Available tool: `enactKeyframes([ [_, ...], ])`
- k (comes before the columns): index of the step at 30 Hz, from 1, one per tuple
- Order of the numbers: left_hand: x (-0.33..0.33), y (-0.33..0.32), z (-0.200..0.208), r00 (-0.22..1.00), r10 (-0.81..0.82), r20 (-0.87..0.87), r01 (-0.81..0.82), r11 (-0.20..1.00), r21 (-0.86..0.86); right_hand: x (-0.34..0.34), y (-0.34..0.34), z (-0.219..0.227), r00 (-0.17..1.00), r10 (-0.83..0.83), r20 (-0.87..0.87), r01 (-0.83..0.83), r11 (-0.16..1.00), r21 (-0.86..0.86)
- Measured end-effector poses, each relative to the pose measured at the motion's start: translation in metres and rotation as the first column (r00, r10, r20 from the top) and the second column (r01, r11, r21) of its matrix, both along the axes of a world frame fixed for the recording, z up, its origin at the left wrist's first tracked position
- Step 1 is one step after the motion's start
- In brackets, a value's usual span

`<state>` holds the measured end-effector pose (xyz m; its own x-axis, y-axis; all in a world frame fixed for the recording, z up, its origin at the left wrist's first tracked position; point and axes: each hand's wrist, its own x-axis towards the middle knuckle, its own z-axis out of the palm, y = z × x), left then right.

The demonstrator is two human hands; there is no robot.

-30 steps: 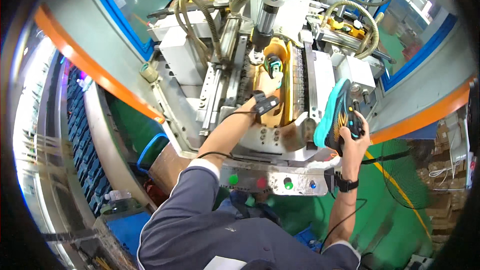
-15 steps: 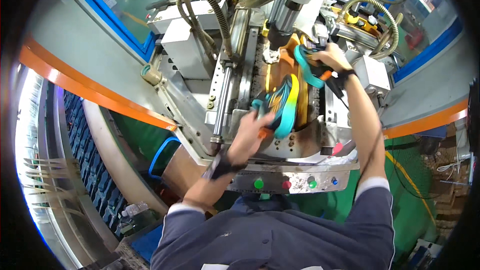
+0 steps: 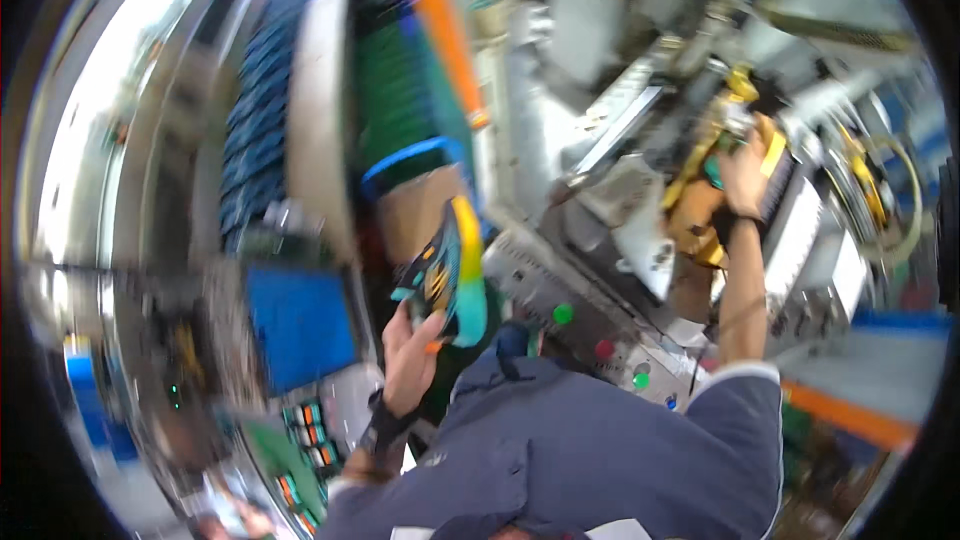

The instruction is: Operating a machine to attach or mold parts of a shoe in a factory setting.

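One sneaker [image 3: 455, 275] hangs in the air in the left hand [image 3: 405, 365], short of the machine's front edge and near the left end of its control panel [image 3: 525, 275]. From my remote seat I read its yellow-to-teal sole facing right and its darker upper facing left, the yellow end pointing away from the body. That hand is clamped on the nearer end, which I take for the heel, thumb and fingers apart around it.

I judge the shoe light, with a springy, grippy sole and a softer upper that would dent under a hard squeeze; nothing about it strikes me as fragile. I would take hold at the heel, where the shape should be stiffest, or across the sole's side edges, and keep my fingers off the laces.

The right hand [image 3: 745, 180] reaches over the orange-brown cradle [image 3: 690, 225] in the machine, close to the cradle's far end, beside a teal piece [image 3: 714, 172]. Blur hides its fingertips, so I cannot tell whether they close on that piece. A blue board [image 3: 300, 320] lies left of the sneaker.
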<state>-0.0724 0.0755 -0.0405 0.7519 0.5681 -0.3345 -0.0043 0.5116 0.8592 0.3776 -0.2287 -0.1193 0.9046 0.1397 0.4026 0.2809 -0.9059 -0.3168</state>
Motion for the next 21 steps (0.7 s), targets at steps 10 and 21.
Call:
enactKeyframes([
  [10, -0.097, -0.046, -0.019, 0.943, 0.327, -0.053, -0.331, 0.937, -0.107, -0.292, 0.142, -0.133, 0.634, 0.759, -0.148, -0.762, 0.646, 0.048],
  [21, -0.281, -0.06, -0.062, 0.57, 0.798, -0.196, -0.821, 0.558, -0.119, -0.28, 0.22, -0.086, 0.567, 0.818, 0.097, -0.804, 0.524, 0.28],
])
